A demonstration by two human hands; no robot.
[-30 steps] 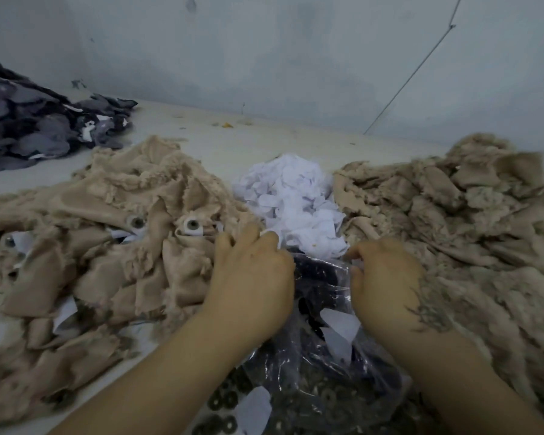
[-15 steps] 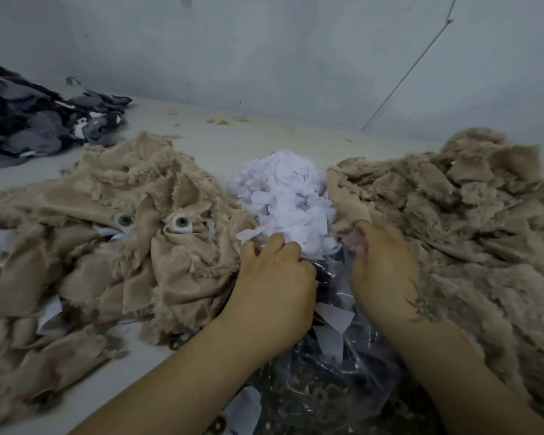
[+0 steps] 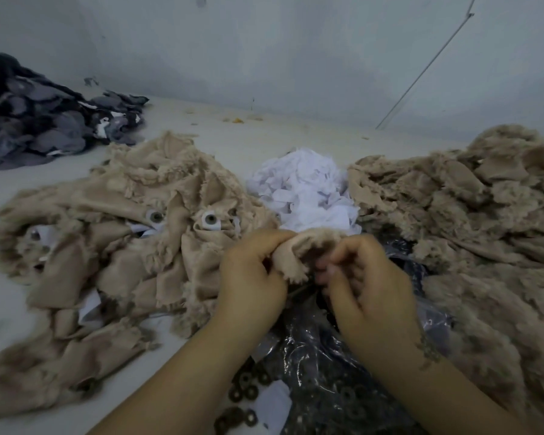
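Observation:
A beige furry fabric piece [image 3: 299, 251] hangs between both hands above a clear plastic bag [image 3: 324, 365] of dark parts. My left hand [image 3: 252, 277] grips its left side, fingers curled into the cloth. My right hand [image 3: 368, 284] pinches its right edge; the fingertips are blurred. To the left lies a heap of beige fabric pieces [image 3: 113, 240], some fitted with plastic eyes [image 3: 210, 220]. A second beige fur heap [image 3: 471, 221] lies at the right. A mound of white paper scraps [image 3: 308, 189] sits behind the hands.
Dark round washers [image 3: 245, 390] are scattered on the table beside the bag. A pile of grey and black fabric [image 3: 35, 120] lies at the far left. The pale wall [image 3: 296, 51] runs close behind, with a thin cord [image 3: 421, 73] slanting down it.
My right hand reached to the right beige heap and took a fabric piece. Both hands now hold it together over the bag.

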